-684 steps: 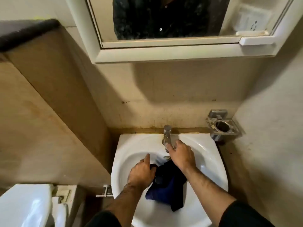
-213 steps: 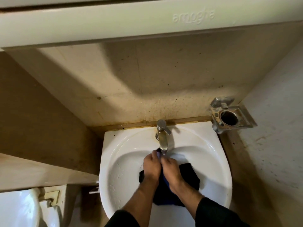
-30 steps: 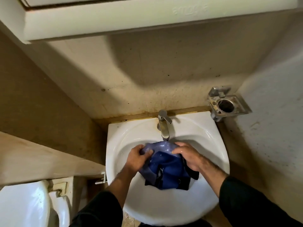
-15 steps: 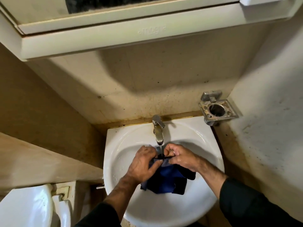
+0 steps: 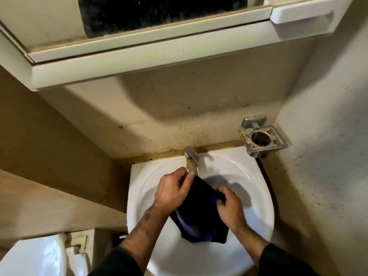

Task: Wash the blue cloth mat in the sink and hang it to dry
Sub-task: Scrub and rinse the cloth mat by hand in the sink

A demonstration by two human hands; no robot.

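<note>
Head view: white sink (image 5: 256, 188) is sitting against a stained beige wall (image 5: 179, 116), tap (image 5: 191, 158) at its far rim. Blue cloth mat (image 5: 201, 216) is hanging bunched over the basin, below the tap. Left hand (image 5: 171, 191) is gripping its far top edge, fingers curled; right hand (image 5: 231, 208) is pinching its right edge. Metal holder (image 5: 262, 139) is projecting from the wall at far right. Mirror cabinet (image 5: 159, 46) is overhanging. Toilet (image 5: 35, 255) is showing near left.

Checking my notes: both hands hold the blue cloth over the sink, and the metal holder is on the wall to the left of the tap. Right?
Not quite. The head view shows the metal holder on the wall to the right of the tap. The rest is correct.
</note>
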